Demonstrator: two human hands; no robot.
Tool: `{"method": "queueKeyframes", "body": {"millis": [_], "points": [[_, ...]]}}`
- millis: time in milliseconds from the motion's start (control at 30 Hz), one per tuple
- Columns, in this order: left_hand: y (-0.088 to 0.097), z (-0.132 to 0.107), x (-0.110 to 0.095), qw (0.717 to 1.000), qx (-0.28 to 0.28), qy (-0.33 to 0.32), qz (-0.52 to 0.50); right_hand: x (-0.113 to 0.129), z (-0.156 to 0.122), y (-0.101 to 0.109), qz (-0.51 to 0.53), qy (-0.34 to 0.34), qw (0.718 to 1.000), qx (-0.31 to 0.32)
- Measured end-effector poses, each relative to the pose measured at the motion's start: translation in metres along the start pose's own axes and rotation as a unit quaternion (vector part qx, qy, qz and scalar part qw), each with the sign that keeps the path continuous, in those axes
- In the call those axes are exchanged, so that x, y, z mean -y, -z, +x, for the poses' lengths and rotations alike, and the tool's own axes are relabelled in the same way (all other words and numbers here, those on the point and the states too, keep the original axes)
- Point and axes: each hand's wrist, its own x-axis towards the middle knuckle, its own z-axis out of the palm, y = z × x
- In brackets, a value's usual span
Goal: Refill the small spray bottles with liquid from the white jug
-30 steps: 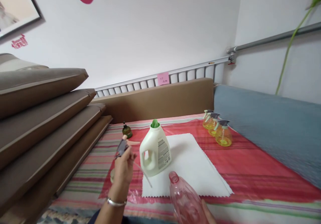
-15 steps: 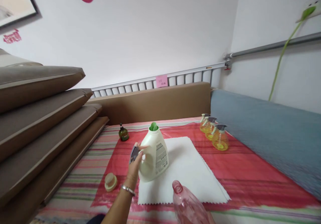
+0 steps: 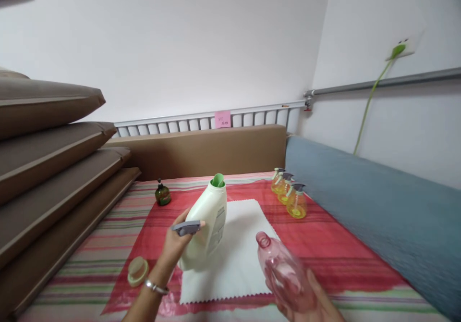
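Observation:
My left hand (image 3: 172, 245) is closed on the handle side of a cream detergent jug (image 3: 208, 226) with a green open spout. The jug leans to the right over a white cloth (image 3: 240, 259). A grey spray-trigger head (image 3: 186, 227) is pinched in the same hand's fingers. My right hand (image 3: 317, 303) holds a clear pink bottle (image 3: 284, 276) with no cap, its open neck pointing up and left, near the jug. The jug's round beige cap (image 3: 138, 270) lies on the striped cover to the left.
Three yellow spray bottles (image 3: 289, 198) stand at the back right of the red sheet (image 3: 324, 245). A small dark green bottle (image 3: 162, 194) sits at the back left. Stacked brown cushions (image 3: 54, 168) fill the left; a blue blanket (image 3: 374, 206) lies on the right.
My left hand went from holding the spray head in the air to gripping the jug and tilting it rightward. The pink bottle rose and came closer to the jug. The view shifted.

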Motion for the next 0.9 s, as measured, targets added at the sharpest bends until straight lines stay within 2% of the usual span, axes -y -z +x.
{"method": "queueKeyframes", "body": {"millis": [133, 300, 400, 533, 700, 900], "points": [[0.014, -0.008, -0.031, 0.994, 0.096, 0.039, 0.041, 0.048, 0.001, -0.026, -0.021, 0.078, 0.996, -0.039], [0.009, -0.011, -0.031, 0.975, 0.191, 0.072, 0.089, 0.084, 0.008, -0.044, -0.098, 0.125, 0.987, -0.029], [-0.001, -0.010, -0.027, 0.968, 0.217, 0.054, 0.118, 0.095, 0.016, -0.048, -0.160, 0.151, 0.975, -0.029], [-0.009, -0.010, -0.031, 0.959, 0.247, 0.033, 0.134, 0.109, 0.027, -0.047, -0.235, 0.182, 0.954, -0.030], [-0.014, -0.014, -0.035, 0.951, 0.278, 0.039, 0.127, 0.127, 0.035, -0.042, -0.287, 0.199, 0.936, -0.037], [-0.016, -0.011, -0.029, 0.953, 0.280, 0.041, 0.108, 0.141, 0.041, -0.044, -0.360, 0.195, 0.911, -0.052]]}}
